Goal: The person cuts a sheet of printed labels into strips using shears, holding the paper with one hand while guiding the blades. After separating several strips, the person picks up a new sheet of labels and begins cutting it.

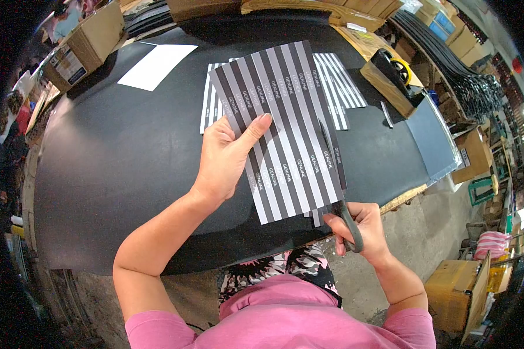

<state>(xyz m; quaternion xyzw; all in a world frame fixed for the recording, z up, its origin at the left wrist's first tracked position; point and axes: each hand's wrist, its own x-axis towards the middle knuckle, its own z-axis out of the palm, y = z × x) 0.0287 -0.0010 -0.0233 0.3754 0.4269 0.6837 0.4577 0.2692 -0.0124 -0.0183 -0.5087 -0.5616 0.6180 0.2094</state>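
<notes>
My left hand (pixel 224 154) grips a black-and-grey striped sheet (pixel 285 134) printed "GENUINE LEATHER", its thumb pressed on the front face. The sheet is held tilted above the dark table. My right hand (pixel 360 228) is closed around the handles of a pair of scissors (pixel 350 224). Their blades point up along the sheet's right side, at a dark edge strip; part of the blades is hidden by the sheet. More striped sheets (pixel 339 81) lie on the table behind the held one. The ends of other strips show beneath its lower right corner.
A white sheet (pixel 157 65) lies at the table's far left, near a cardboard box (pixel 90 46). At the right stand a box with a tape dispenser (pixel 399 72), a small strip (pixel 386 114) and a grey panel (pixel 431 139). The black tabletop (pixel 110 157) ends close to my body.
</notes>
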